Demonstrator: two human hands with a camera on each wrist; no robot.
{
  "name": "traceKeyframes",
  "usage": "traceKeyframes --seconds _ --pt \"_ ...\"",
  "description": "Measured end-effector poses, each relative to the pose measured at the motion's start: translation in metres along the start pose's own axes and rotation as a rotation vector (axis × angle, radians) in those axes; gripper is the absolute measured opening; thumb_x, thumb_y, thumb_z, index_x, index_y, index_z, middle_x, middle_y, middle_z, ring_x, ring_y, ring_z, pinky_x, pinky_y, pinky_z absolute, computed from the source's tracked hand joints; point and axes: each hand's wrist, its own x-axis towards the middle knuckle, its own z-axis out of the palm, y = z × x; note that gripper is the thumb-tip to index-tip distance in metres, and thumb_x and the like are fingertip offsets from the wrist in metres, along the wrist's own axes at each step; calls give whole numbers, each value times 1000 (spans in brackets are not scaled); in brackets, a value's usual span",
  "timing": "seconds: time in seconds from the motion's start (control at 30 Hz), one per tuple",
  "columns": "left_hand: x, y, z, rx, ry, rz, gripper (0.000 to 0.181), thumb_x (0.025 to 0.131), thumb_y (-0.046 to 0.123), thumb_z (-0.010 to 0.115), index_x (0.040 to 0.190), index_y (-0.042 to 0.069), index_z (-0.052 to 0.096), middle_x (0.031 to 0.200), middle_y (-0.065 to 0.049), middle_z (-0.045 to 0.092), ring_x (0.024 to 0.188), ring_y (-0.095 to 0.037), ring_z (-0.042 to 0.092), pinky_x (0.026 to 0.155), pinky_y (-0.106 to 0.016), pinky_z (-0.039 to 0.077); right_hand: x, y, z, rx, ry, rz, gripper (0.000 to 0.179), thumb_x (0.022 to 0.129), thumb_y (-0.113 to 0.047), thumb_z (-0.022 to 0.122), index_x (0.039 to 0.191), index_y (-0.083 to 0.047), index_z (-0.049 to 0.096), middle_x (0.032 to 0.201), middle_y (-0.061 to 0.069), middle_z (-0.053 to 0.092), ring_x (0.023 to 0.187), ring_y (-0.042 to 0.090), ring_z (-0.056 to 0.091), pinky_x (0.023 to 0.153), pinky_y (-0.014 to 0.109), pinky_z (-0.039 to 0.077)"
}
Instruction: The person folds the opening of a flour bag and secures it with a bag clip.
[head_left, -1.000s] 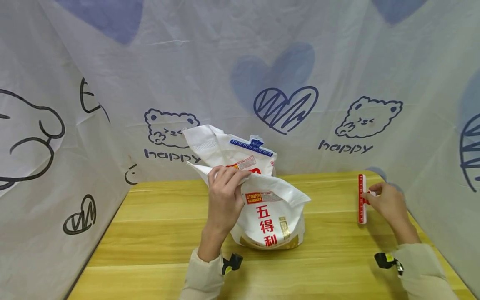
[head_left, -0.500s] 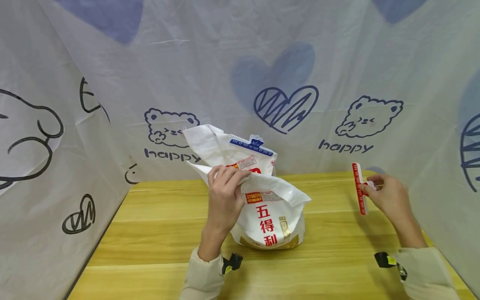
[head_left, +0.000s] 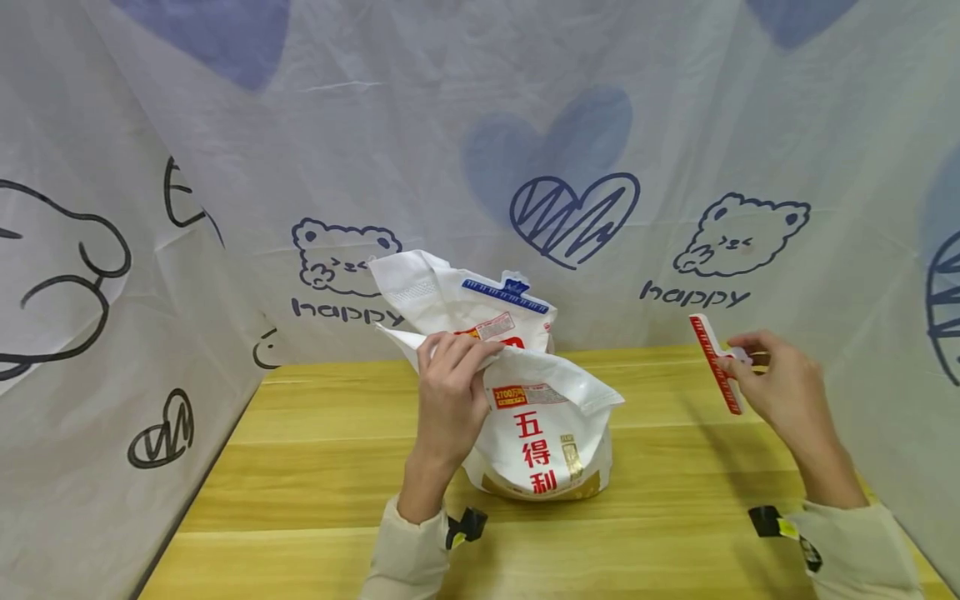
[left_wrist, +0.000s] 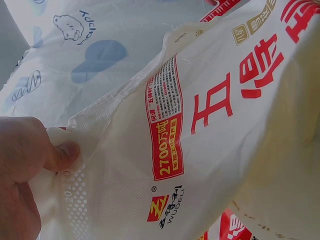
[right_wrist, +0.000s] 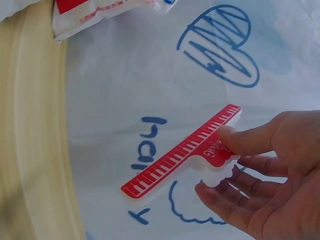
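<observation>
My left hand grips the gathered top edge of a white flour bag with red characters. In the left wrist view its thumb presses on the folded rim of the flour bag. Off to the right, my right hand pinches a red and white bag clip by its tab, tilted and above the table. The right wrist view shows the long bar of the clip, with the thumb on the tab and the other fingers behind it.
Behind the front bag stands a second white bag, its top held by a blue clip. The wooden table ends against a printed curtain at the back, with curtain on both sides too.
My right hand has lifted the red clip off the table, moved it slightly left and tilted it. The left hand keeps its grip on the flour bag.
</observation>
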Motion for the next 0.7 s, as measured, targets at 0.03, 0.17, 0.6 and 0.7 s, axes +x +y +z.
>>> traceKeyframes --seconds 0.03,0.17,0.6,0.7 --pt "0 0 0 0 0 -1 32 84 -16 64 103 7 77 93 -4 71 90 -24 61 102 -47 39 0 -2 -1 7 8 -7 32 98 -16 70 121 5 64 116 32 65 101 49 65 78 61 56" --pt "1 1 0 -1 -6 -2 33 84 -16 64 104 7 77 93 -4 71 90 -24 61 102 -47 39 -2 -11 -3 30 35 -29 31 98 -13 69 121 6 63 117 31 65 106 50 63 83 63 55" --pt "1 0 -2 6 -18 -10 36 81 -18 62 103 7 76 93 -4 72 91 -24 61 103 -47 38 -7 -38 -9 55 70 -7 36 96 -13 73 126 4 63 121 29 67 110 44 64 88 54 52" --pt "1 0 -2 -4 -20 -14 36 81 -19 62 103 7 76 94 -5 71 92 -24 62 104 -47 38 -8 -41 -10 74 77 -27 37 96 -14 74 127 3 64 122 27 66 112 44 63 87 51 52"
